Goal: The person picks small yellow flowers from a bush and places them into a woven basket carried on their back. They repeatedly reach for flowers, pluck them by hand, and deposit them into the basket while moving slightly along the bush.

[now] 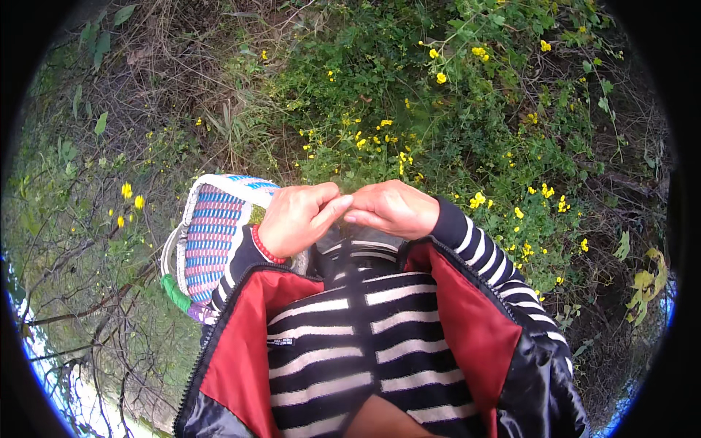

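Note:
My left hand [300,216] and my right hand [393,209] meet in front of my waist, thumbs and fingertips together. Both have curled fingers, and whatever may lie between the fingertips is hidden or too small to tell. A red bead bracelet [265,246] circles my left wrist. Beside my left forearm hangs a woven basket [211,235] in blue, pink and white, with a handle partly wrapped in green. Some yellow-green material [257,214] shows inside it, mostly covered by my left hand. Beyond my hands grow small yellow flowers [361,143] on leafy stems.
More yellow blossoms [478,200] stand to the right of my right hand. Dry grass and thin stalks [186,71] cover the ground at upper left. Bare twigs [98,312] spread at lower left. My unzipped jacket [471,306] hangs over a striped top.

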{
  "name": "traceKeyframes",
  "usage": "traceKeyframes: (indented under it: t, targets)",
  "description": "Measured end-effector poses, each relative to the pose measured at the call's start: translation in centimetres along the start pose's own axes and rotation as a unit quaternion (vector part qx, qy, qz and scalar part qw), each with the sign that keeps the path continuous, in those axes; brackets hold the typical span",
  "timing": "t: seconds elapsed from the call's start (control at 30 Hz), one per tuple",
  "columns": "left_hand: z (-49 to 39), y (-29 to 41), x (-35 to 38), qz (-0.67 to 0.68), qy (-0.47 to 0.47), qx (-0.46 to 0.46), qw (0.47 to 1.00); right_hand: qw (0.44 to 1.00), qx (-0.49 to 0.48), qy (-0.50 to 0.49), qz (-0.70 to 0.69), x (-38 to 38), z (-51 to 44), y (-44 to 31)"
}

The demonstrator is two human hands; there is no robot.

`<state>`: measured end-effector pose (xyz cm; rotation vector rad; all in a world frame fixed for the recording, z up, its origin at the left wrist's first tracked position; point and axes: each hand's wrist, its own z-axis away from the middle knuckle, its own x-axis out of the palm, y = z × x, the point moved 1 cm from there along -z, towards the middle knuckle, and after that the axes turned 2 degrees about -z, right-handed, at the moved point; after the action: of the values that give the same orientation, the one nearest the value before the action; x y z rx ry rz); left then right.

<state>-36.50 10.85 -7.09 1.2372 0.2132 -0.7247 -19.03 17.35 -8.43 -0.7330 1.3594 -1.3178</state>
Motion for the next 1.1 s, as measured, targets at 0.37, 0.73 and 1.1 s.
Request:
traceKeyframes:
  t: [0.37,0.73,1.1]
  targets:
    - [0.9,-6.6,0.6,0.180,0.067,-0.119,0.974,0.814,0.205,0.050,-0.541,-3.8,-9.2,13.4]
    - [1.2,-9.8,1.9,0.143,0.045,-0.104,0.983,0.924,0.249,0.211,0.197,-0.2,-21.4,30.7]
    - [-0.3,-10.2,3.2,0.097,0.046,-0.116,0.987,0.922,0.305,0.038,0.236,1.7,-20.2,31.4]
